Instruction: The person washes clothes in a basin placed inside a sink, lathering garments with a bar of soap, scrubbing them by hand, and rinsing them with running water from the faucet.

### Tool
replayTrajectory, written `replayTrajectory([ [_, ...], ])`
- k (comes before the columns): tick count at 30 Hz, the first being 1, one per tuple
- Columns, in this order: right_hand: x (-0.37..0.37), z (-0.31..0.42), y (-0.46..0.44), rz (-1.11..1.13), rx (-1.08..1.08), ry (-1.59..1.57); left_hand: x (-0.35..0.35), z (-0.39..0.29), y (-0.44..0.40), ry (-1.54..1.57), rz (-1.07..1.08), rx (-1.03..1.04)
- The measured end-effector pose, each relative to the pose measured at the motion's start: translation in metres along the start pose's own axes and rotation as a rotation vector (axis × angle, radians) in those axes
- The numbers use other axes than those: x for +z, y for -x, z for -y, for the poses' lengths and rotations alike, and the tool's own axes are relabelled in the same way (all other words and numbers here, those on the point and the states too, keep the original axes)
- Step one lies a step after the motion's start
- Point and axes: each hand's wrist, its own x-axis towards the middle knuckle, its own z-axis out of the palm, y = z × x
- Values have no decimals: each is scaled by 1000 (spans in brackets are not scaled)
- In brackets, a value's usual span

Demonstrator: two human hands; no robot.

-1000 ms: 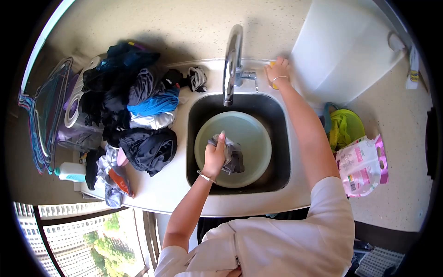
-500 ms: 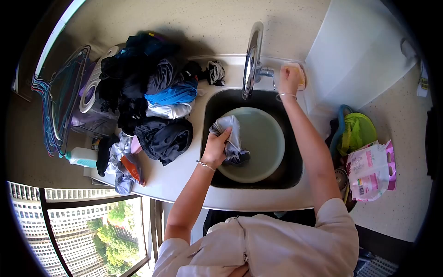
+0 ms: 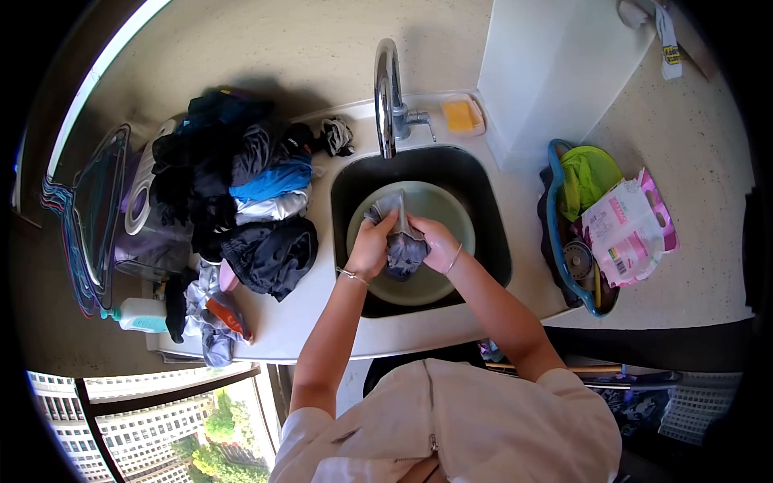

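Observation:
A grey cloth (image 3: pixel 405 251) is held between my two hands over a pale green basin (image 3: pixel 465 233), which sits in the dark sink (image 3: pixel 483 189). My left hand (image 3: pixel 372 245) grips its left side, thumb on top. At the cloth's right edge, my right hand (image 3: pixel 435 244) has its fingers closed on it. The lower part of the cloth looks darker and hangs into the basin. Behind the sink stands a chrome faucet (image 3: pixel 387 97). An orange-yellow bar (image 3: pixel 458 116) lies in a dish at the sink's back right corner.
Piled clothes (image 3: pixel 270 249) cover the left counter, near hangers (image 3: pixel 88 217) and a white bottle (image 3: pixel 143 315). On the right are a blue-rimmed basket (image 3: pixel 551 233), a green cloth (image 3: pixel 581 183) and a pink-white package (image 3: pixel 624 229). A white panel (image 3: pixel 539 72) rises behind.
My right hand has left the dish at the back right and moved down to the cloth, uncovering the yellow bar. My left hand still holds the cloth. The camera view has shifted.

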Motion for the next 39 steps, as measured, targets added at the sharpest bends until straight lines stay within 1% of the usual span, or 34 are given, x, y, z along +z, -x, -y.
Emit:
replayTrajectory([
  [1,-7,-5,-5,-3,-5,-1,1,2,0,-17,-2,11],
  [2,-14,-10,-11,-142,-322,269,0,5,0,-18,2,10],
  [3,-21,-14,-15,-280,-636,543,-3,9,-2,-62,-126,36],
  [4,-14,-14,-7,-279,-637,546,-7,15,-4,-104,-256,63],
  [5,3,-15,10,-236,-765,803,-11,20,-6,-100,-258,67],
  [6,16,-20,21,-184,-888,1061,-16,26,-8,103,-253,-54],
  [7,26,-29,22,-48,-1078,1145,-27,36,-12,305,-245,-176],
  [8,29,-35,22,-27,-1207,1422,-75,76,-31,438,293,-123],
  [10,26,-30,3,-212,-1299,1410,-31,78,-20,620,363,-8],
  [12,3,-12,-29,-354,-773,1307,33,36,18,426,-193,-218],
  [13,-2,-15,-32,-309,-761,1175,25,46,14,449,-226,-251],
  [14,3,-25,-21,-309,-752,1169,-3,68,5,447,-235,-256],
  [15,19,-29,-1,-268,-930,1299,-38,91,-16,608,250,-144],
  [17,38,-35,31,-161,-1281,1561,-38,82,-9,654,465,-125],
  [18,31,-34,23,-157,-1277,1563,-38,77,-5,671,573,-117],
  [20,2,-29,-16,-367,-847,1445,10,57,15,409,-163,-300],
  [21,-18,-26,-34,-386,-702,1332,7,66,13,426,-145,-283],
  [22,-15,-31,-31,-389,-704,1324,-2,72,13,418,-145,-285],
  [24,3,-39,-10,-213,-1601,1440,-21,83,3,541,54,-218],
  [25,39,-34,40,-182,-1286,1561,-22,86,5,433,-12,-56],
  [26,27,-38,27,-189,-1282,1561,-24,88,4,395,24,-73],
  [27,6,-42,0,-231,-1218,1569,-27,89,4,357,61,-89],
  [28,-5,-36,-18,-273,-1154,1577,0,68,14,487,-57,-267],
  [29,-5,-19,-27,-436,-821,1511,8,66,16,475,-80,-303],
  [30,-7,-12,-27,-419,-684,1454,1,77,12,482,-92,-320],
  [32,-3,-34,-12,-339,-943,1582,-6,69,11,421,-147,-359],
  [33,17,-46,11,-264,-1214,1545,-32,87,2,492,178,-160],
  [34,14,-50,12,-266,-1206,1551,-31,87,9,498,177,-165],
  [36,6,-51,5,-276,-1163,1522,-17,75,17,448,56,-157],
  [38,-7,-27,-13,-437,-784,1380,-4,67,20,313,-110,-290],
  [39,-16,-24,-19,-402,-793,1282,0,63,24,303,-101,-264],
])
